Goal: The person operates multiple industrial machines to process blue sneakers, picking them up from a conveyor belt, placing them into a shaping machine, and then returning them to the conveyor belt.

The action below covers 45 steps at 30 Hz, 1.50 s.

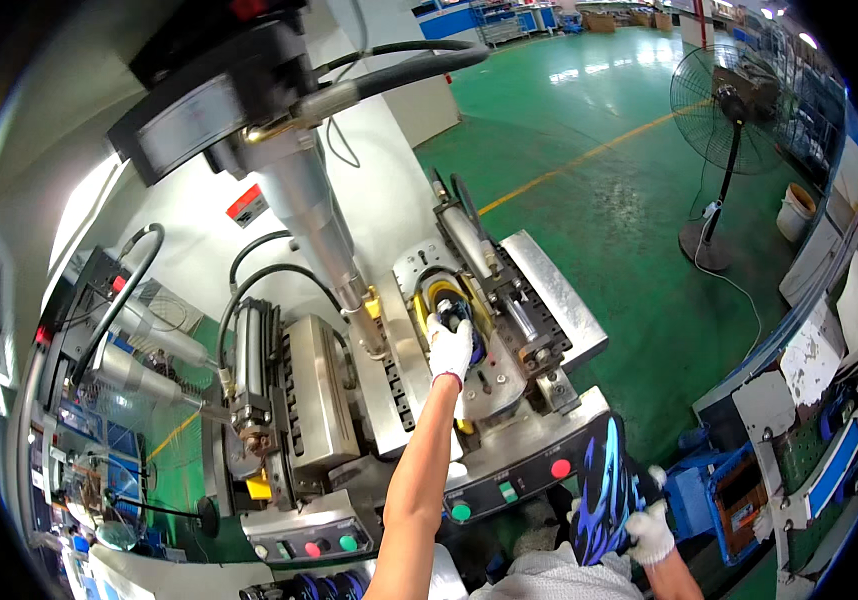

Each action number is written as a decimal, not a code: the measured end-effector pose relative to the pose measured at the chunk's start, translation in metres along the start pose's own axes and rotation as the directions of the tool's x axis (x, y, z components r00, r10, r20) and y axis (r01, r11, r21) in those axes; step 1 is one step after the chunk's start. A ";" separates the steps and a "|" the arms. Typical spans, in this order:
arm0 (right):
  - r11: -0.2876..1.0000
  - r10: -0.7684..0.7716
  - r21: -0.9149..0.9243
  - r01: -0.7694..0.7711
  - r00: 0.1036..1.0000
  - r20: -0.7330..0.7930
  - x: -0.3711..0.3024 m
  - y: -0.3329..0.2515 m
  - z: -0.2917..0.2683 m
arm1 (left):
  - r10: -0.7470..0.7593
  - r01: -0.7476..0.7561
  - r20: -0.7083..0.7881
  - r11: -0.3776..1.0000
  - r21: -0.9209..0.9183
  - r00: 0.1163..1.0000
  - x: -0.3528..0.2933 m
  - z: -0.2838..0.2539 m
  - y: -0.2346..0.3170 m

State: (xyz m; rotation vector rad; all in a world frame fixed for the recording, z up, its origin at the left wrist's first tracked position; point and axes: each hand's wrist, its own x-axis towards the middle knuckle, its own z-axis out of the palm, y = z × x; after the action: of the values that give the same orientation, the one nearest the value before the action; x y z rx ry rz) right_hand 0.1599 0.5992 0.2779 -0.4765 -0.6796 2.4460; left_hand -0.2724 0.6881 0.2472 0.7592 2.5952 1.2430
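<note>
The left hand (450, 347), gloved, pinched a small dark part (452, 312) inside the yellow fixture (427, 297) at the machine's middle; the part seemed rigid, light, best held at its end. The right hand (649, 534) clasped a soft blue-black cloth (604, 490).

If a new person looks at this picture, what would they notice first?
Probably the left hand, in a white glove, pressing a dark part into the yellow fixture at the machine's centre. Next, the right hand holding a black-and-blue piece at lower right, and the fan on the green floor.
</note>
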 end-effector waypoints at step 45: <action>-0.265 0.190 -0.679 0.685 0.727 0.659 0.123 0.223 0.106 | -0.779 0.748 -0.362 0.611 -0.258 0.511 -0.535 -0.153 -0.342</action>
State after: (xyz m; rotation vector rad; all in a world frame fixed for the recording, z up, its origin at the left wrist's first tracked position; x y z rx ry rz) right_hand -0.0776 0.4730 0.2162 0.0451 -2.7222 0.8053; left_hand 0.0042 0.1309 0.0467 -0.7780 2.6251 1.2430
